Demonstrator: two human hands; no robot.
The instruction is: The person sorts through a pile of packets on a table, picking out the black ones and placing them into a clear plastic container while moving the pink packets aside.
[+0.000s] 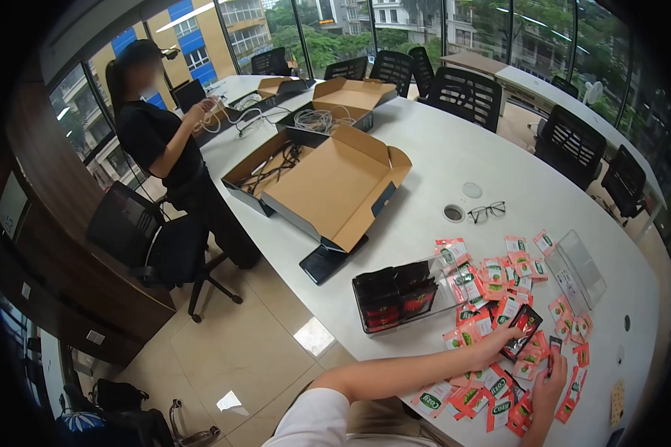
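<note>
My left hand (493, 346) reaches over the scattered packets and grips a black packet (524, 328) with a red print. My right hand (550, 376), closer to the table's front edge, pinches another dark packet (555, 347), seen mostly edge-on. Many pink and white sachets (497, 270) with green marks lie loose around and under both hands. Left of them stands a clear plastic box (395, 295), with black packets in its left part. A clear lid (577, 271) rests among the sachets on the right.
Open cardboard boxes (334, 182) with cables stand farther back on the white table (425, 134). A black phone (328, 262) and glasses (487, 212) lie nearer. Another person (164, 141) stands at the left holding a cable. Office chairs (465, 97) line the far side.
</note>
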